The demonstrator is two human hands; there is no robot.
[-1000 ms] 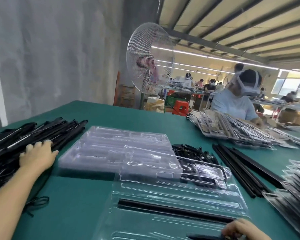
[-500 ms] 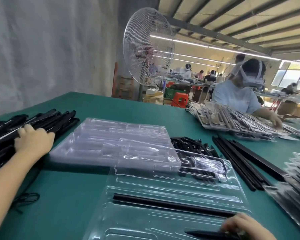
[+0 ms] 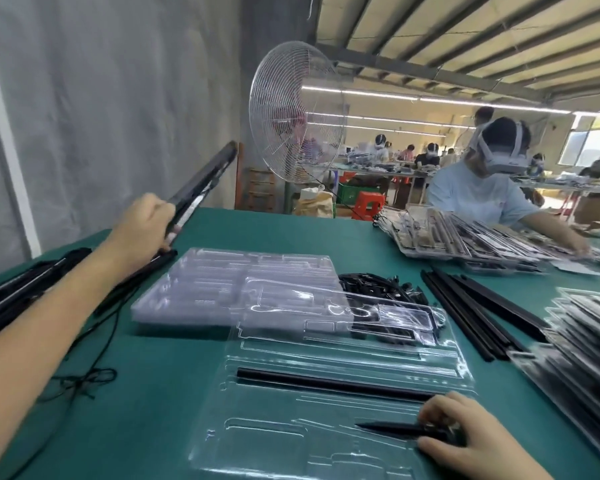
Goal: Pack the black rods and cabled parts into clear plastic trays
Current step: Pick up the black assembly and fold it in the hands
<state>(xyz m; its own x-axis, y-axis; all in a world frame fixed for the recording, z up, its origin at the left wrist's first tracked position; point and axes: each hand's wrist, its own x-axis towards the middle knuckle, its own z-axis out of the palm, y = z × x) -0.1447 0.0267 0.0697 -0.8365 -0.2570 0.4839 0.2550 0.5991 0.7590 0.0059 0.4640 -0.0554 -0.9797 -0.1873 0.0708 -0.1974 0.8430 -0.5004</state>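
My left hand [image 3: 145, 227] grips a long black cabled part [image 3: 205, 180], lifted above the table and tilted up toward the wall. Beneath my forearm lies the pile of black cabled parts [image 3: 18, 296]. A clear plastic tray [image 3: 326, 424] lies in front of me with one black rod [image 3: 329, 384] seated in a slot. My right hand [image 3: 465, 441] pinches a short tapered black part [image 3: 392, 429] against the tray's near right area. More black rods [image 3: 471, 313] lie loose at the right.
A stack of empty clear trays [image 3: 229, 285] sits behind the tray, with small black parts [image 3: 378, 285] beside it. Filled trays [image 3: 589, 348] stack at the right edge. A person works across the green table [image 3: 153, 393]. A standing fan [image 3: 297, 112] is behind.
My left hand closed on a cabled part in the pile and lifted it up off the table. My right hand stayed on the tray, now pinching the short black part.
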